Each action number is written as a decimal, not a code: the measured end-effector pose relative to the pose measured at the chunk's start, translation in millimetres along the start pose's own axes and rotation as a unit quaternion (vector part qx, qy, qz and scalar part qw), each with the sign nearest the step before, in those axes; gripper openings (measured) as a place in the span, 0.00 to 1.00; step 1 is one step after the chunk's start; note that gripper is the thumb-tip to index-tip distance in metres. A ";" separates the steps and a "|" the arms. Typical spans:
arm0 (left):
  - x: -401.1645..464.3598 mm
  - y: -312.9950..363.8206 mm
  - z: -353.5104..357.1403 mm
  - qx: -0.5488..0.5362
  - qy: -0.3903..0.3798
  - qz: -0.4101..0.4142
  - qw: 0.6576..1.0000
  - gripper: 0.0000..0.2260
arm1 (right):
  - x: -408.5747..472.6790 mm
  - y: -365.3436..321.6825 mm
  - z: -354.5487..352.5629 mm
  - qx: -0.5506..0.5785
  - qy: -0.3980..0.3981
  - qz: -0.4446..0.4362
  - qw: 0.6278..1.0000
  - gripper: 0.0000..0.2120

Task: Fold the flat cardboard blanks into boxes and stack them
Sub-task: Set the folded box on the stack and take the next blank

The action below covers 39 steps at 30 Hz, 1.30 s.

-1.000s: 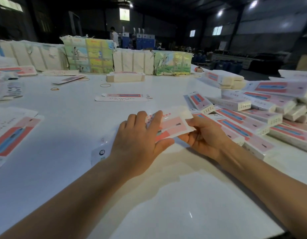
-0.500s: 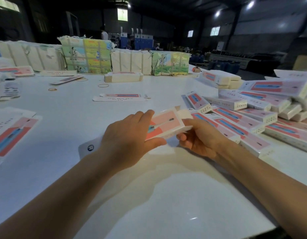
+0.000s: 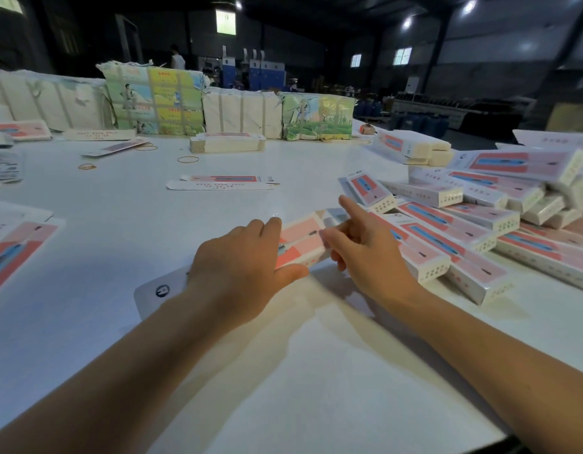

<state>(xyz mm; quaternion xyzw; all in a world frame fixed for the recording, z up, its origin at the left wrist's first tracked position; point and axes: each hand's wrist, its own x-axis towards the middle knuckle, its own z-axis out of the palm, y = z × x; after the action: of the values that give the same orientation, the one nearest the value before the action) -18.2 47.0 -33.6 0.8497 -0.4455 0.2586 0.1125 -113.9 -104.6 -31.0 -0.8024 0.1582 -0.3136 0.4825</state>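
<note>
Your left hand (image 3: 247, 257) grips the pink-and-white box (image 3: 300, 242) from above, fingers curled over its top face and thumb wrapped along its near edge. The box sits just above the white table (image 3: 283, 388); its white end flap (image 3: 160, 291) projects past your left wrist, on the side away from the pile. Your right hand (image 3: 365, 253) works the opposite end of the box: the index finger points outward, extended straight, while the remaining fingers curl against the end panel. Whether they pinch a flap cannot be determined. Directly beyond the right hand, on the far side from the box, folded boxes (image 3: 453, 224) lie in a loose pile. Behind the box, farther across the table, one flat blank (image 3: 223, 182) lies alone. Beyond that blank, a stack of blanks (image 3: 227, 144) rests in front of wrapped bundles (image 3: 237, 109).
</note>
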 end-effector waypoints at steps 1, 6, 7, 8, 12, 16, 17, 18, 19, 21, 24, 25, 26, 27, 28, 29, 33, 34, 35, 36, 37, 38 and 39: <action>-0.9 0.8 0.8 0.008 0.000 0.011 1.000 0.33 | 0.1 0.6 0.4 -0.025 -0.009 -0.004 1.000 0.24; -3.7 2.0 1.7 0.030 -0.004 0.039 0.999 0.33 | -0.7 1.5 -0.9 -0.025 -0.009 -0.018 0.999 0.05; -3.8 2.4 1.5 0.034 -0.005 0.041 0.999 0.32 | -0.3 2.0 -1.3 -0.034 -0.022 -0.014 0.999 0.05; -4.0 3.0 1.2 0.039 -0.007 0.045 0.998 0.32 | 0.1 1.7 -1.9 -0.040 -0.039 -0.010 0.998 0.05; -5.1 5.6 1.0 0.037 -0.019 0.051 0.998 0.31 | 2.0 3.4 -3.8 -0.040 -0.075 -0.015 0.996 0.05; -6.8 5.8 0.1 0.031 -0.021 0.040 0.999 0.30 | 2.8 4.8 -3.3 -0.015 -0.077 -0.001 0.997 0.05; -6.5 6.4 -0.1 0.037 -0.021 0.036 0.998 0.30 | 3.4 4.7 -2.7 -0.012 -0.073 0.005 0.997 0.05; -6.2 7.1 -0.3 0.041 -0.022 0.030 0.998 0.29 | 3.9 4.3 -2.4 -0.010 -0.069 0.013 0.997 0.05; -5.3 8.0 -0.5 0.041 -0.025 0.021 0.999 0.29 | 4.6 3.9 -1.6 -0.004 -0.063 0.019 0.998 0.05; -3.4 9.8 -0.5 0.035 -0.027 0.002 0.999 0.28 | 5.1 3.3 -1.8 0.013 -0.029 0.017 0.999 0.04; -1.5 10.9 -0.8 0.017 -0.019 -0.027 0.999 0.28 | 8.4 5.8 -7.2 -0.035 0.051 0.032 0.998 0.20; -1.3 11.3 -1.5 0.009 -0.017 -0.037 0.999 0.28 | 10.8 6.1 -8.7 -0.042 0.059 0.062 0.995 0.28; -1.4 12.0 -1.9 0.001 -0.017 -0.044 0.999 0.28 | 12.0 5.1 -9.3 -0.015 0.054 0.104 0.993 0.34; -1.2 12.9 -2.0 -0.004 -0.015 -0.047 0.999 0.28 | 13.0 4.5 -9.2 0.052 0.042 0.149 0.987 0.34; -1.3 14.3 -2.3 -0.008 -0.013 -0.046 0.999 0.28 | 14.0 3.1 -8.9 0.154 0.019 0.200 0.967 0.31; -1.3 15.8 -2.8 -0.015 -0.008 -0.041 0.999 0.29 | 15.3 1.1 -8.4 0.268 -0.021 0.244 0.932 0.23; -2.7 20.2 -3.2 -0.036 0.004 -0.021 0.999 0.34 | 14.9 -1.8 -8.5 0.354 -0.068 0.221 0.906 0.06; -3.4 20.5 -2.8 -0.036 -0.002 -0.019 0.999 0.35 | 13.5 0.1 -8.7 0.276 -0.049 0.165 0.946 0.07; -4.2 20.4 -2.7 -0.030 -0.005 -0.017 0.999 0.35 | 10.0 0.3 -8.6 0.154 -0.030 0.085 0.984 0.09; -4.8 20.3 -2.2 -0.011 -0.005 -0.011 1.000 0.35 | 6.1 2.0 -9.2 -0.006 -0.020 -0.004 1.000 0.11; -5.3 20.6 -1.2 0.015 -0.005 0.000 1.000 0.35 | 2.1 4.5 -7.9 -0.153 -0.021 -0.088 0.984 0.13; -5.5 20.8 -0.5 0.040 -0.007 0.014 0.999 0.35 | -0.8 6.1 -6.0 -0.252 -0.031 -0.146 0.956 0.14; -5.7 20.7 -1.0 0.056 -0.010 0.024 0.998 0.35 | -2.2 4.9 -4.8 -0.291 -0.041 -0.172 0.940 0.14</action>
<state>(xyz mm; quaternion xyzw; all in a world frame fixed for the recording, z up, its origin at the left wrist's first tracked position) -38.1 39.4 -36.6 0.8464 -0.4514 0.2773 0.0544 -118.4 -109.0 -34.5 -0.9351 0.0825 -0.2984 0.1726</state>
